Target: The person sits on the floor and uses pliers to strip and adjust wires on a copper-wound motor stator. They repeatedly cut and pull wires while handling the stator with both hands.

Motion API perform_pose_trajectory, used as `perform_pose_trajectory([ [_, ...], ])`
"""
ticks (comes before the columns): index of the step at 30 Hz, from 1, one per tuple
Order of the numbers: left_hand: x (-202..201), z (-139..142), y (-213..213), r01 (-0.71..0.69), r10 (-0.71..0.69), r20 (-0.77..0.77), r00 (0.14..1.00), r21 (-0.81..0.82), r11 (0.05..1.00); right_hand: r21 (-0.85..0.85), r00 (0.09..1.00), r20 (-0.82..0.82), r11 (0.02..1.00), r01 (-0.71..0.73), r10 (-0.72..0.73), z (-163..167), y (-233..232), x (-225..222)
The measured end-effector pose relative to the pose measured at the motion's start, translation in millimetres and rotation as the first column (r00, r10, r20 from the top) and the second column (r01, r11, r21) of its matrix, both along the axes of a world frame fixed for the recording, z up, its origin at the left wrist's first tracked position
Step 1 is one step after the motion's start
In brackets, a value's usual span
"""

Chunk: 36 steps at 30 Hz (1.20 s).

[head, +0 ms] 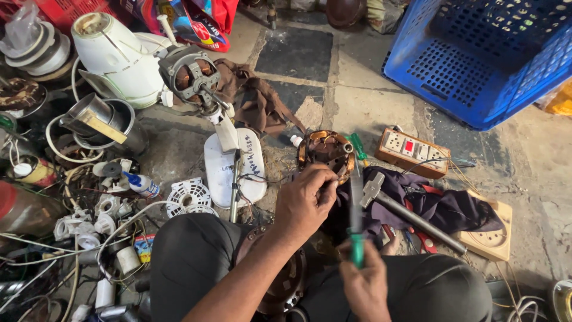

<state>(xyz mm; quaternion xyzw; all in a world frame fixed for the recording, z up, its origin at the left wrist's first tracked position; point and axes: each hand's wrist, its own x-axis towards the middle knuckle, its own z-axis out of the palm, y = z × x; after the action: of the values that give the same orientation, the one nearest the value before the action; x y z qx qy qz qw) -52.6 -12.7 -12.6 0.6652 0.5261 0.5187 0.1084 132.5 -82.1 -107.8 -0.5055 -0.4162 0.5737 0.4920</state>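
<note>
Two bare hands work low over a cluttered stone floor. Her left hand [305,200] pinches the rim of a copper-wound motor stator [325,154], which sits between a white fan base [233,167] and a hammer [411,214]. Right hand [364,283] is closed around a green-handled screwdriver [356,203], tip touching the stator. Parts crowd the left edge; bare floor lies before a blue crate [476,59].
</note>
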Motion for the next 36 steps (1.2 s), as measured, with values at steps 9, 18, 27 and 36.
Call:
perform_pose_trajectory([
  [9, 6, 13, -7, 0.031, -0.025, 0.143, 0.989, -0.045, 0.998, 0.268, 0.825, 0.561, 0.959, -0.096, -0.074, 40, 13, 43],
  [18, 7, 3, -4, -0.011, 0.0, 0.095, 0.996, 0.109, 0.994, 0.275, 0.687, 0.721, 0.947, -0.164, -0.091, 66, -6, 9],
  [27, 8, -10, -3, -0.046, 0.034, 0.073, 0.997, 0.182, 0.982, 0.145, 0.582, 0.812, 0.983, -0.113, -0.053, 79, -8, 11],
  [36, 8, -13, -2, -0.05, 0.041, 0.049, 0.998, 0.186, 0.981, 0.091, 0.643, 0.766, 0.984, -0.151, 0.028, 73, -6, 13],
])
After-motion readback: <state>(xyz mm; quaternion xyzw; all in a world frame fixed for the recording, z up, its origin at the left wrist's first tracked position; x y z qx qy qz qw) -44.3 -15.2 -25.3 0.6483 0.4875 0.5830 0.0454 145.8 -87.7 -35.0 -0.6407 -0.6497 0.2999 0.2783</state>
